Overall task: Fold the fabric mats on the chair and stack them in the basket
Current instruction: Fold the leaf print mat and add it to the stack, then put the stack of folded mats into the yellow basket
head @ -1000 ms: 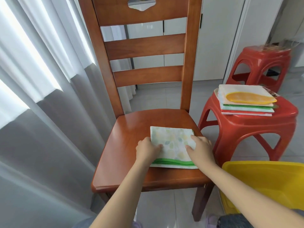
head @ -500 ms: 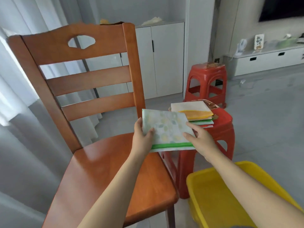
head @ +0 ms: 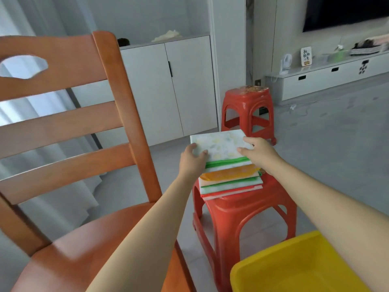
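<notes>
A folded pale mat with a leaf print and green edge (head: 221, 147) is held level just above a stack of folded mats (head: 230, 182) on the near red stool (head: 246, 209). My left hand (head: 192, 160) grips its left edge, thumb on top. My right hand (head: 257, 153) grips its right edge. The wooden chair (head: 69, 144) stands to the left, and its seat (head: 88, 256) carries no mat. The yellow basket (head: 294, 266) sits at the lower right, under my right forearm; the part of its inside that shows holds nothing.
A second red stool (head: 248, 110) stands farther back on the grey floor. White cabinets (head: 168, 87) line the wall behind the chair, grey curtains (head: 42, 186) hang at the left, and a low white TV unit (head: 336, 76) runs along the right wall.
Both hands lifted the folded mat off the chair seat and carried it right, over the stack on the near red stool. The view swung right with them.
</notes>
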Motion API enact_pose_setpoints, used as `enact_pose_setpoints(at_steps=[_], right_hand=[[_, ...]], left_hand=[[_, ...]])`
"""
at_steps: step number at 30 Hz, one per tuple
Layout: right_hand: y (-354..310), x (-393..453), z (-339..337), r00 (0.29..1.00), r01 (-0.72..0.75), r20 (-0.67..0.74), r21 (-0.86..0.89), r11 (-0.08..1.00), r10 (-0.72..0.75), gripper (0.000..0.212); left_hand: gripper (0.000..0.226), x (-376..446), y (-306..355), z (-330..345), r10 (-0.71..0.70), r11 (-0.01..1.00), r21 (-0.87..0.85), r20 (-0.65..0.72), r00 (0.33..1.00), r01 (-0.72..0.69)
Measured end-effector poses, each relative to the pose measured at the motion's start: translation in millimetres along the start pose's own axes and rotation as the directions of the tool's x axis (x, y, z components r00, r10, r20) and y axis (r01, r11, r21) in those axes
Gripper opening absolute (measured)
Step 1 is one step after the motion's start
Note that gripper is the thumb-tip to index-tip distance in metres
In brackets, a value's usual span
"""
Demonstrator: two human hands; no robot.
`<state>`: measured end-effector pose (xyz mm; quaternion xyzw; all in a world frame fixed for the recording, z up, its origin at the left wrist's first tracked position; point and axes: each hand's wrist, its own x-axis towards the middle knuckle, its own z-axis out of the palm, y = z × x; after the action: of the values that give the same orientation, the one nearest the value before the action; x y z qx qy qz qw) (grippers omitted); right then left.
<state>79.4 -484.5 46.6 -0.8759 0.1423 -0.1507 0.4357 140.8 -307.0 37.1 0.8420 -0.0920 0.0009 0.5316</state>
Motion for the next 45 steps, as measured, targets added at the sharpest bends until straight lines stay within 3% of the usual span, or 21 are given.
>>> enact_pose_setpoints(at_steps=[6,12,15,19,27,33,37,45], right_hand=[[37.8,16.9,28.9,0.992,-0.107,0.059,-0.117,0.987,0.115,0.058],[60.2,16.3,44.3,0.989,-0.125,0.044,-0.234,0.964,0.138,0.053],[61.4,14.7,43.6,0.986,-0.147,0.019,-0.365,0.919,0.165,0.051],[62.4,12.8,40.9,0.985,-0.108,0.093,-0.299,0.948,0.142,0.053],[66.2,-42.7,33.6,0.989,-0.141,0.033,-0.091,0.986,0.145,0.048],[77.9,-118.7,4.8,0.97,-0.243,0.027,0.23,0.942,0.243,0.045],[93.7,-159.7,-20.4,0.968,-0.25,0.058,0.199,0.948,0.243,0.048],[170.2,-220.7,-27.8,0.935,-0.342,0.13,0.075,0.937,0.33,0.059]], left_hand=[[0.058,19.1,-34.0,26.1,-0.075,0.956,0.29,0.079,0.994,0.049],[0.058,14.7,-54.8,42.0,-0.174,0.941,0.3,0.042,0.984,0.154],[0.055,14.8,-62.3,46.8,-0.271,0.958,0.128,0.102,0.957,0.258],[0.052,7.3,-64.7,46.1,-0.248,0.967,-0.021,0.129,0.96,0.253],[0.041,-58.1,-61.9,32.4,-0.294,0.929,-0.191,0.137,0.946,0.317],[0.041,-134.8,-55.7,44.9,-0.324,0.893,-0.279,0.143,0.935,0.352],[0.042,-179.4,-47.2,61.4,-0.296,0.886,-0.325,0.152,0.943,0.33],[0.046,-240.5,-86.8,119.1,-0.289,0.907,-0.24,0.239,0.927,0.345]])
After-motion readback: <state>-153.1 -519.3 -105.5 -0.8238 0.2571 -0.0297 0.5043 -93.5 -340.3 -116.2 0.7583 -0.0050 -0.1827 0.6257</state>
